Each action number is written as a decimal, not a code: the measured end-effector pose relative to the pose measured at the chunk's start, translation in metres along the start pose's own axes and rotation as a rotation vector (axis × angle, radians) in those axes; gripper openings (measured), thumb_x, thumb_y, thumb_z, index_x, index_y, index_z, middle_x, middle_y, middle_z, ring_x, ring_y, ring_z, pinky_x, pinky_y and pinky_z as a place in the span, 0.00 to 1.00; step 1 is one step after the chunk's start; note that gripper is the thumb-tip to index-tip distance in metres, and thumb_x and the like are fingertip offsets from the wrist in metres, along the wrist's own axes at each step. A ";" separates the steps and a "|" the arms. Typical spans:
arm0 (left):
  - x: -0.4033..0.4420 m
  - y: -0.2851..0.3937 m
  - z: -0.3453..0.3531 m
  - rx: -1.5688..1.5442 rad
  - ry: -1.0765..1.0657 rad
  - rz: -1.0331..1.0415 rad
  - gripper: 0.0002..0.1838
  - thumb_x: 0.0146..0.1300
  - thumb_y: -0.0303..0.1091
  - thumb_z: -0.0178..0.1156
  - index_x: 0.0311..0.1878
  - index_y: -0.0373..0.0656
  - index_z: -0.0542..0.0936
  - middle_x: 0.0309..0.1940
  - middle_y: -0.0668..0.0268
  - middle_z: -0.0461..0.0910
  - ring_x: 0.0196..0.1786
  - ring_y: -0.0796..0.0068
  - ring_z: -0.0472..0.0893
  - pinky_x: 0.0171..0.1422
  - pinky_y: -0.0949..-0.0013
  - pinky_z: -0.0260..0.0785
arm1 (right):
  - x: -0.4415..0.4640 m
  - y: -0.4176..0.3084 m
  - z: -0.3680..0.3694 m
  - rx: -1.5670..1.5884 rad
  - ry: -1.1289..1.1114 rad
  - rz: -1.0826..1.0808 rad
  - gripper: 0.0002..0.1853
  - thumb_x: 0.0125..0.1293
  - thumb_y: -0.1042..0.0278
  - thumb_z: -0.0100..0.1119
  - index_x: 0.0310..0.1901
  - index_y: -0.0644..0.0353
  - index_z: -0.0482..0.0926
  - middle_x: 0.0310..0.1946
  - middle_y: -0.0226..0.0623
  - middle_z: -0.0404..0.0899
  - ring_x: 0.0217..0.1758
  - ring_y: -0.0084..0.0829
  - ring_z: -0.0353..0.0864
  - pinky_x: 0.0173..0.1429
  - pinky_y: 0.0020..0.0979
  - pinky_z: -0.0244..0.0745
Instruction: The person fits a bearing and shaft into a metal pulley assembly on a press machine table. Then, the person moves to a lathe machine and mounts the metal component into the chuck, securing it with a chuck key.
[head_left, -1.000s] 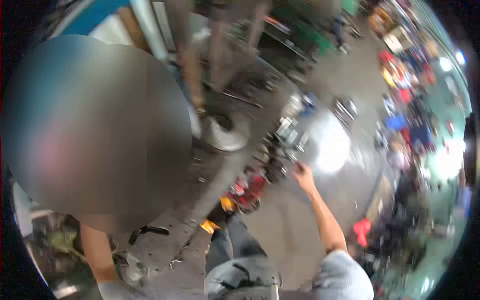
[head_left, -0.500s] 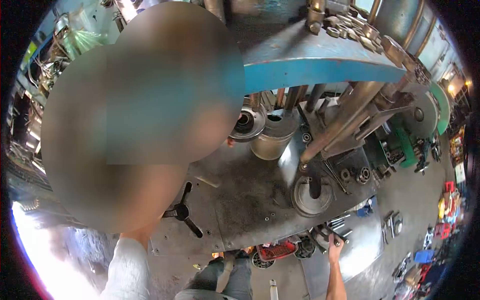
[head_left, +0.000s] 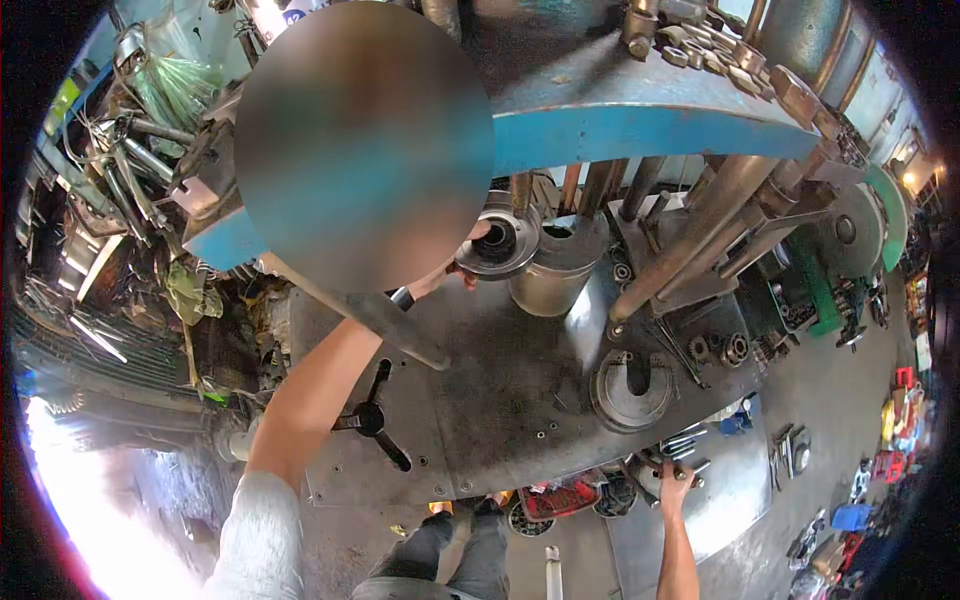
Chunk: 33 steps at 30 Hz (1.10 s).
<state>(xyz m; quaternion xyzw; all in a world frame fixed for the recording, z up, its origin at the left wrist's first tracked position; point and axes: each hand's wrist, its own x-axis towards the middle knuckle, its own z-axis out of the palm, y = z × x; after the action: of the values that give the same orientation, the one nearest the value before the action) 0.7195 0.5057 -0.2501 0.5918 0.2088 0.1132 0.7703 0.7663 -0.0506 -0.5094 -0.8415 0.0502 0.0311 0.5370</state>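
My left hand [head_left: 436, 281] reaches across the steel table, with its fingers round the rim of a round metal part [head_left: 492, 244]; a blurred disc hides some of the hand. That part is beside a metal cylinder [head_left: 552, 280], under the blue press beam [head_left: 650, 132]. Lower right, my right hand [head_left: 677, 482] is closed on a dark metal bar [head_left: 652, 466], next to several metal rods [head_left: 688, 438] above a lower sheet-metal surface. A slotted round plate [head_left: 632, 392] lies on the table between the two hands.
A thick slanted bar [head_left: 400, 335] passes by my left forearm. The tabletop [head_left: 500, 430] has a three-armed slot [head_left: 370, 418]. Under its front edge stands a red basket [head_left: 560, 500]. Steel columns [head_left: 690, 235] rise at the right; bearings and rings [head_left: 735, 349] lie near them.
The view has swung from the floor area to the press and steadied. My left forearm now shows past the blurred area. My right hand stays at the metal bar since half a second ago.
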 end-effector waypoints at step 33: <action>0.002 0.000 -0.002 0.039 -0.025 -0.034 0.15 0.65 0.38 0.60 0.47 0.36 0.76 0.31 0.61 0.82 0.21 0.72 0.80 0.16 0.67 0.71 | 0.015 0.051 -0.019 -0.075 -0.173 -0.106 0.18 0.66 0.63 0.60 0.20 0.65 0.76 0.15 0.29 0.73 0.21 0.22 0.69 0.29 0.30 0.63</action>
<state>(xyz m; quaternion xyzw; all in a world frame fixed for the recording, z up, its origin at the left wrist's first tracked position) 0.7200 0.5081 -0.2512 0.6045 0.2113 0.0883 0.7629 0.7749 -0.0904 -0.5489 -0.8566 -0.0419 0.0771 0.5085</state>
